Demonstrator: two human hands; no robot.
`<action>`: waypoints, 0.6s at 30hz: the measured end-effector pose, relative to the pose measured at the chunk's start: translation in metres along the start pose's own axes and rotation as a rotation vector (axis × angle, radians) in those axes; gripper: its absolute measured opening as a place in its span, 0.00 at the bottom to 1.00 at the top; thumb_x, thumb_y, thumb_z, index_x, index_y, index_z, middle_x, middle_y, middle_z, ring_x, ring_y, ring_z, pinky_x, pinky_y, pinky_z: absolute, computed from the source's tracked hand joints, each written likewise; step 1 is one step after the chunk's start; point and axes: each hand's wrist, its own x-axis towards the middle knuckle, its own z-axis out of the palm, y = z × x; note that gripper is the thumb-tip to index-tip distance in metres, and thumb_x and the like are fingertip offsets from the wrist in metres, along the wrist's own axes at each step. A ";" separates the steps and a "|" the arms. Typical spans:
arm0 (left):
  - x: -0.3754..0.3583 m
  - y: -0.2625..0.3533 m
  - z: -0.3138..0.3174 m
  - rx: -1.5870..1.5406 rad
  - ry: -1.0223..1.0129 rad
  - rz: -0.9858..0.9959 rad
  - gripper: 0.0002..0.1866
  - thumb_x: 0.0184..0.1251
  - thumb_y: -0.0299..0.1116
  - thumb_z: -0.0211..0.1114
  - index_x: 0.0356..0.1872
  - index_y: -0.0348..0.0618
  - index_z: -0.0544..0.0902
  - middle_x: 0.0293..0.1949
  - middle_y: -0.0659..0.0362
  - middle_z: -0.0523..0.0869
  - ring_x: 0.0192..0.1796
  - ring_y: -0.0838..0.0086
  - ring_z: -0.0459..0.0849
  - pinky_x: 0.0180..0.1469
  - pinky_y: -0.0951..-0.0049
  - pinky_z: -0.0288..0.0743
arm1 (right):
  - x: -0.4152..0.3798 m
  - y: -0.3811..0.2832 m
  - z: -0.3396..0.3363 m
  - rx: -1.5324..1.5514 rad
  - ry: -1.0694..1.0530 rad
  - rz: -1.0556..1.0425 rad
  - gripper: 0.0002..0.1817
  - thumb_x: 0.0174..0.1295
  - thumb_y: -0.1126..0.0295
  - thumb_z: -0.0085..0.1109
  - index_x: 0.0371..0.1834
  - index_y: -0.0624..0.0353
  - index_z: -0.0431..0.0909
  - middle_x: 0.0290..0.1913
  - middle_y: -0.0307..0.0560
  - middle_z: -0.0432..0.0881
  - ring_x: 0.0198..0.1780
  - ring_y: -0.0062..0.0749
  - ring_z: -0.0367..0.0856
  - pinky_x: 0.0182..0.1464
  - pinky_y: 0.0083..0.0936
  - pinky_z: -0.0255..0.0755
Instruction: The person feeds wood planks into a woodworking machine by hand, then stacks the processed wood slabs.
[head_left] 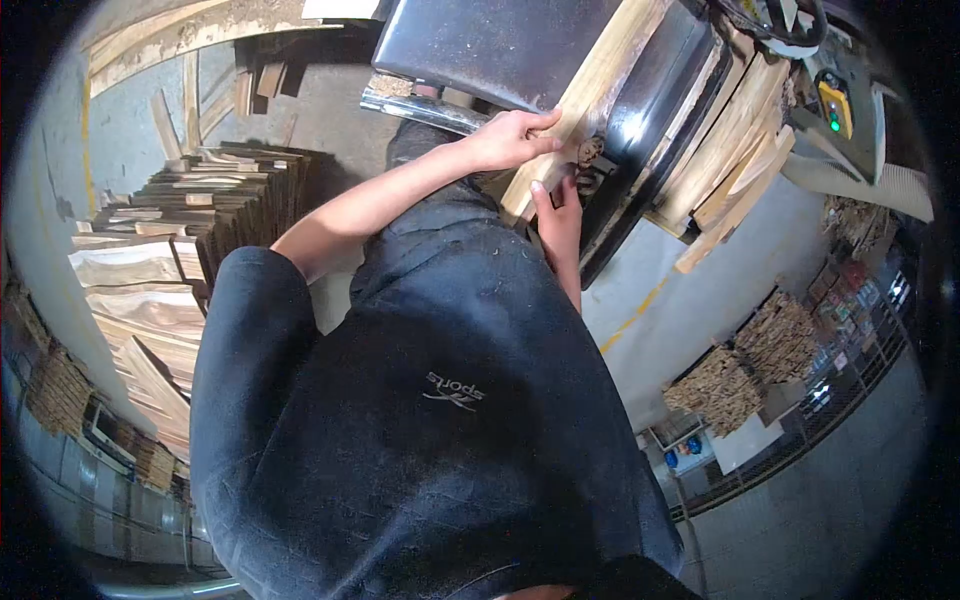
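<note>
A long pale wooden board lies slanted across the dark metal machine table, its near end close to my body. My left hand grips the board from its left side, thumb and forefinger on the upper face. Below and to the right, my right hand holds the near part of the board, with the thumb on its edge and the other fingers partly hidden. Beside the board, close to both hands, is a small round wood-coloured part on the machine; what it is I cannot make out.
Several wood strips lie along the machine's right side. A yellow control box with a green light and a ribbed hose are farther right. Stacked boards stand on the floor at left; wood bundles sit at lower right.
</note>
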 end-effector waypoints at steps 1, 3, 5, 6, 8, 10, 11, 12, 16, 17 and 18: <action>0.000 0.008 -0.002 0.017 -0.008 -0.059 0.34 0.68 0.49 0.63 0.69 0.42 0.69 0.40 0.41 0.86 0.44 0.63 0.86 0.50 0.68 0.76 | 0.000 -0.009 0.001 0.009 0.013 -0.003 0.26 0.66 0.67 0.59 0.64 0.69 0.67 0.58 0.55 0.78 0.59 0.35 0.75 0.60 0.28 0.66; 0.003 0.015 -0.002 0.071 0.009 -0.103 0.33 0.66 0.50 0.64 0.67 0.43 0.71 0.42 0.41 0.86 0.46 0.59 0.87 0.50 0.67 0.77 | -0.003 -0.015 0.000 0.033 0.007 0.137 0.29 0.68 0.65 0.58 0.67 0.70 0.64 0.59 0.54 0.77 0.58 0.36 0.74 0.62 0.29 0.65; 0.005 0.011 -0.002 0.116 0.064 -0.018 0.31 0.68 0.47 0.64 0.69 0.47 0.70 0.30 0.55 0.86 0.30 0.77 0.81 0.39 0.72 0.76 | -0.003 -0.008 -0.004 0.004 -0.024 0.068 0.29 0.69 0.64 0.58 0.68 0.69 0.64 0.59 0.54 0.77 0.59 0.36 0.74 0.63 0.28 0.65; 0.004 0.011 -0.001 0.011 0.118 -0.029 0.30 0.65 0.48 0.67 0.64 0.46 0.76 0.33 0.53 0.88 0.31 0.79 0.82 0.39 0.74 0.77 | -0.003 -0.014 -0.002 0.011 -0.028 0.031 0.28 0.69 0.63 0.58 0.67 0.69 0.65 0.60 0.54 0.76 0.60 0.35 0.73 0.63 0.28 0.65; 0.002 0.010 0.002 -0.091 0.132 -0.107 0.29 0.63 0.48 0.69 0.61 0.45 0.79 0.34 0.53 0.89 0.33 0.80 0.83 0.40 0.75 0.77 | 0.000 -0.017 -0.008 -0.044 -0.058 0.084 0.27 0.69 0.64 0.58 0.67 0.68 0.65 0.63 0.54 0.74 0.62 0.34 0.72 0.64 0.28 0.64; 0.003 0.005 0.004 -0.224 0.145 -0.180 0.26 0.59 0.48 0.72 0.55 0.44 0.84 0.39 0.52 0.90 0.37 0.80 0.86 0.43 0.75 0.78 | -0.001 -0.029 -0.006 -0.013 -0.056 0.113 0.26 0.69 0.66 0.57 0.66 0.67 0.65 0.63 0.52 0.75 0.61 0.34 0.72 0.63 0.28 0.64; 0.004 0.002 0.006 -0.245 0.148 -0.176 0.26 0.59 0.48 0.72 0.55 0.44 0.84 0.39 0.52 0.90 0.37 0.80 0.86 0.43 0.75 0.78 | 0.000 -0.021 -0.008 -0.010 -0.061 0.138 0.25 0.70 0.67 0.56 0.66 0.67 0.65 0.61 0.51 0.75 0.60 0.32 0.72 0.63 0.27 0.65; 0.004 0.001 0.007 -0.207 0.205 -0.112 0.27 0.58 0.48 0.73 0.54 0.42 0.84 0.38 0.51 0.90 0.37 0.77 0.87 0.42 0.74 0.79 | 0.001 -0.021 -0.009 -0.016 -0.076 0.139 0.25 0.70 0.66 0.56 0.66 0.67 0.65 0.60 0.50 0.76 0.60 0.32 0.72 0.62 0.27 0.65; 0.004 0.006 0.005 -0.292 0.194 -0.213 0.27 0.57 0.51 0.73 0.53 0.45 0.86 0.38 0.52 0.90 0.36 0.79 0.86 0.44 0.75 0.78 | 0.003 -0.025 -0.010 -0.003 -0.073 0.226 0.27 0.70 0.68 0.57 0.69 0.64 0.61 0.62 0.46 0.73 0.60 0.31 0.72 0.59 0.25 0.69; 0.006 0.009 0.003 -0.338 0.161 -0.275 0.27 0.55 0.51 0.74 0.51 0.45 0.86 0.38 0.53 0.90 0.36 0.79 0.86 0.43 0.76 0.78 | 0.002 -0.030 -0.009 -0.024 -0.068 0.232 0.27 0.70 0.68 0.57 0.69 0.64 0.61 0.62 0.46 0.73 0.60 0.31 0.72 0.59 0.25 0.69; 0.009 0.008 0.000 -0.403 0.140 -0.293 0.27 0.53 0.52 0.75 0.49 0.44 0.87 0.37 0.53 0.90 0.35 0.80 0.85 0.42 0.77 0.77 | 0.006 -0.041 -0.006 0.030 -0.053 0.281 0.27 0.70 0.68 0.57 0.69 0.63 0.61 0.61 0.45 0.73 0.58 0.30 0.73 0.57 0.24 0.69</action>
